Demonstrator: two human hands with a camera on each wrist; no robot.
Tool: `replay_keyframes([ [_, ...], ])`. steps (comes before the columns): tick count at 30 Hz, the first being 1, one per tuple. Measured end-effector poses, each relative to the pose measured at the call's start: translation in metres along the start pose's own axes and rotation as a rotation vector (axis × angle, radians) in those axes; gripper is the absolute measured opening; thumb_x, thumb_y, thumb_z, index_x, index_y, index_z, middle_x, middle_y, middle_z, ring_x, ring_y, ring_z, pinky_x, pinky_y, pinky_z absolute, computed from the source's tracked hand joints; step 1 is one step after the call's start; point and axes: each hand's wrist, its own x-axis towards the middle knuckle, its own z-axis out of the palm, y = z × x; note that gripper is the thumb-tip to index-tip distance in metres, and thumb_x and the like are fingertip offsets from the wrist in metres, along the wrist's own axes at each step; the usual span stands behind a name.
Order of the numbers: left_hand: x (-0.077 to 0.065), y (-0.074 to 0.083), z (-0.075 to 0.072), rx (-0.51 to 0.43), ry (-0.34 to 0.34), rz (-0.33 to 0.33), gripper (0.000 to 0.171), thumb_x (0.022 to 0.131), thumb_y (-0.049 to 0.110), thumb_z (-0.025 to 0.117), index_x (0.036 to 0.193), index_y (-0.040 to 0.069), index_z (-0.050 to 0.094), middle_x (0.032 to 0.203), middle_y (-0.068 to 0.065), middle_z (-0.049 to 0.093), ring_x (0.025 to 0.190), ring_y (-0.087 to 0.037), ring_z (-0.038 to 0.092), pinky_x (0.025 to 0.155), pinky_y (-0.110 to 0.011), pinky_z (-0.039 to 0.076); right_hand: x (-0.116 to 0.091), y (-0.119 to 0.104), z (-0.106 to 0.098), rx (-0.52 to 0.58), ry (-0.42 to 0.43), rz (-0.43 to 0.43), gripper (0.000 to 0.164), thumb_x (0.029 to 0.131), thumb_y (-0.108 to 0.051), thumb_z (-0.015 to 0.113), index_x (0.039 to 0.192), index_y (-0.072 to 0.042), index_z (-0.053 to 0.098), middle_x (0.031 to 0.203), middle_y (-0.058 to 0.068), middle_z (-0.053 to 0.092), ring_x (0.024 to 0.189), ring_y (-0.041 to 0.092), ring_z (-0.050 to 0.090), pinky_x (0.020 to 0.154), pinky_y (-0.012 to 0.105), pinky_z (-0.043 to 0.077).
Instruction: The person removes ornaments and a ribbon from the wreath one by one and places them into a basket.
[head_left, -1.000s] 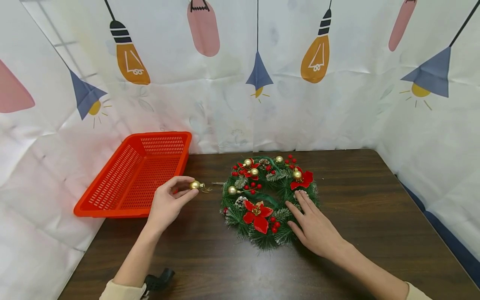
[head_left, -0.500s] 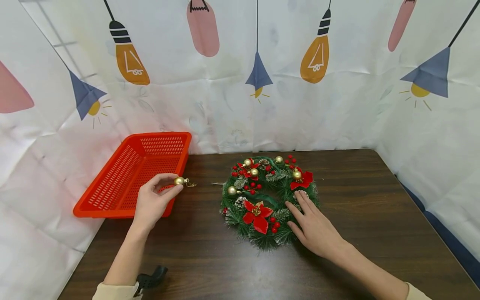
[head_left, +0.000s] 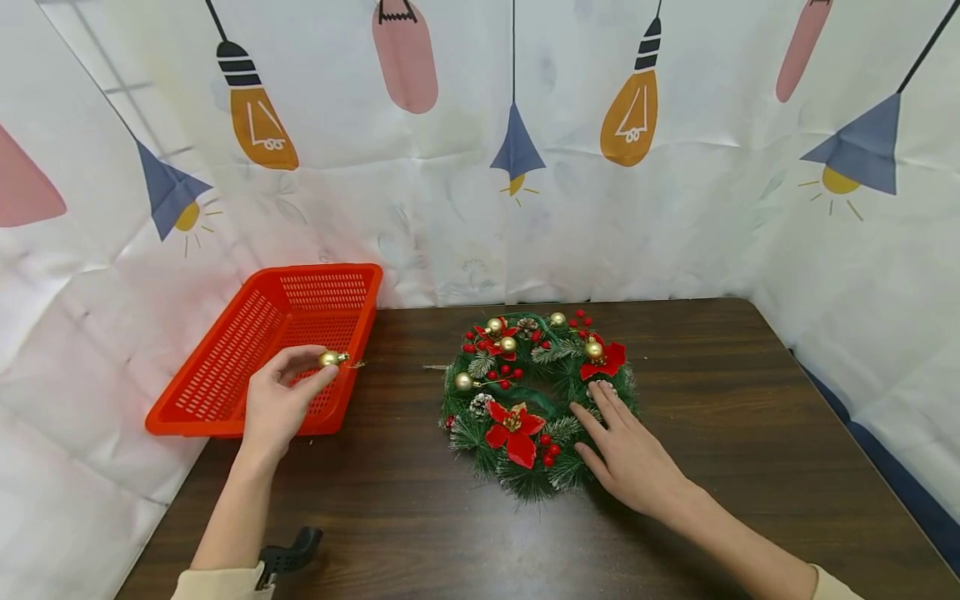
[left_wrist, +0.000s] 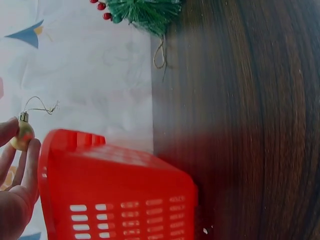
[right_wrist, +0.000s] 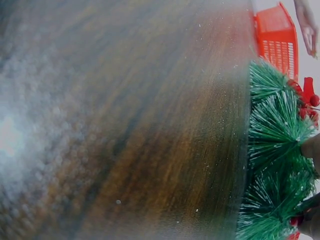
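Observation:
Between thumb and fingers my left hand [head_left: 279, 398] pinches a small gold Christmas bauble [head_left: 330, 358], held over the near right part of a red plastic basket [head_left: 358, 367]. A thin gold hanging loop trails from the bauble's cap [left_wrist: 23, 116] in the left wrist view. My right hand [head_left: 626, 454] rests with spread fingers on the right side of a green Christmas wreath [head_left: 468, 433]. Red poinsettias [head_left: 517, 433], gold baubles, pinecones and red berries decorate the wreath, which lies flat on the table.
The dark wood table [head_left: 735, 417] runs under everything, with a printed white curtain [head_left: 450, 217] behind it. A thin cord loop [left_wrist: 159, 54] sticks out from the wreath's left side. A black strap [head_left: 292, 554] sits at the left wrist.
My left hand has moved left with the gold bauble, from the gap beside the wreath to over the red basket. The right hand and the wreath have stayed in place.

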Motion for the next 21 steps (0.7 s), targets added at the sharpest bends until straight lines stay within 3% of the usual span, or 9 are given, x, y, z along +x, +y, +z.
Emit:
replay_keyframes([
  [8,0.003,-0.012,-0.012,0.036,0.029,-0.026,0.039,0.095,0.016,0.078,0.129,0.002,0.066,0.111,0.004,0.071,0.104,-0.007,0.064,0.062,-0.017,0.048,-0.001,-0.001,-0.001,0.004,-0.001,0.004,0.062,0.101,-0.033,0.067,0.151,-0.002,0.050,0.162,0.028,0.027,0.151,0.044,0.021,0.115,0.057,0.033],
  [21,0.006,-0.024,-0.026,0.097,0.109,-0.117,0.040,0.094,0.021,0.079,0.129,0.005,0.066,0.107,0.011,0.069,0.102,-0.002,0.062,0.073,-0.012,0.052,0.000,-0.001,-0.001,0.005,-0.009,0.003,0.062,0.102,-0.035,0.065,0.152,-0.002,0.049,0.163,0.028,0.026,0.151,0.044,0.020,0.116,0.057,0.032],
])
